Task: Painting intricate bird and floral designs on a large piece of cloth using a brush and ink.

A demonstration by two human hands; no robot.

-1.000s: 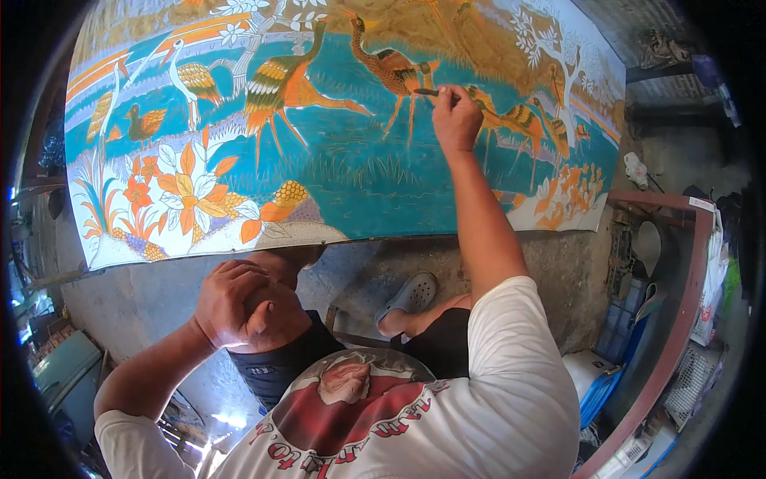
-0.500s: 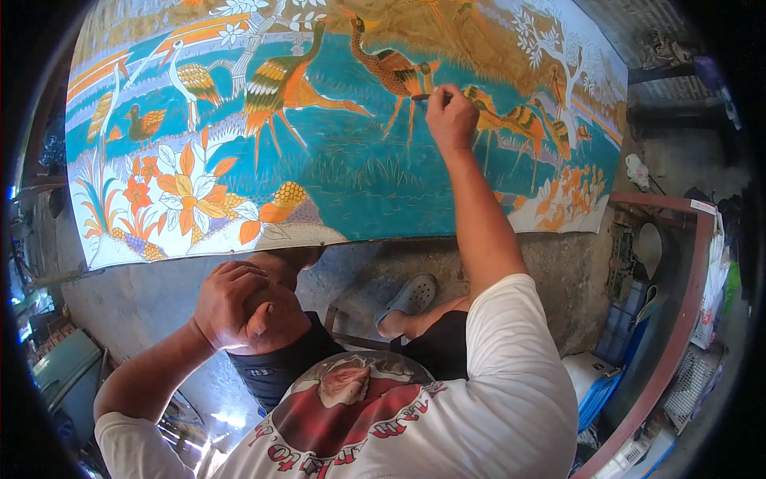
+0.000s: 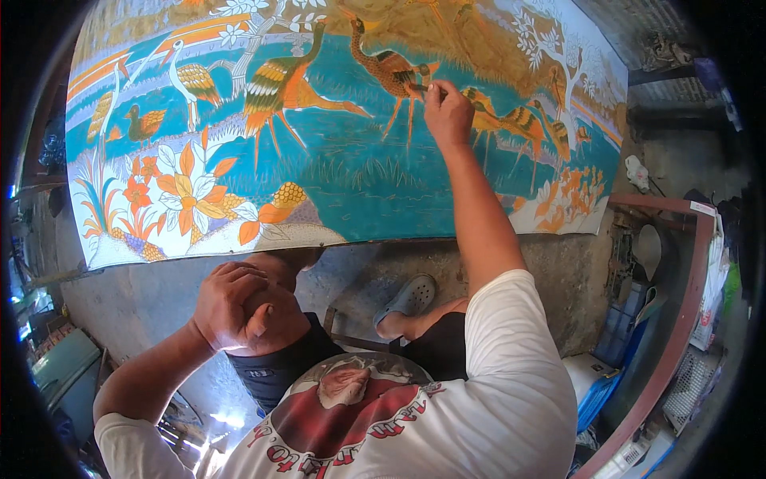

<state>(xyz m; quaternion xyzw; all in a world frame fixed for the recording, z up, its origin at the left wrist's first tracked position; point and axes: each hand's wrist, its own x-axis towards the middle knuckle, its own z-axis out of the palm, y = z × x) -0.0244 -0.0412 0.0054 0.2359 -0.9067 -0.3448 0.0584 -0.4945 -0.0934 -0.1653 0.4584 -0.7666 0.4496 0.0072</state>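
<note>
Touching right hand (image 3: 448,113), painted cloth (image 3: 335,172) directly beneath it.
</note>
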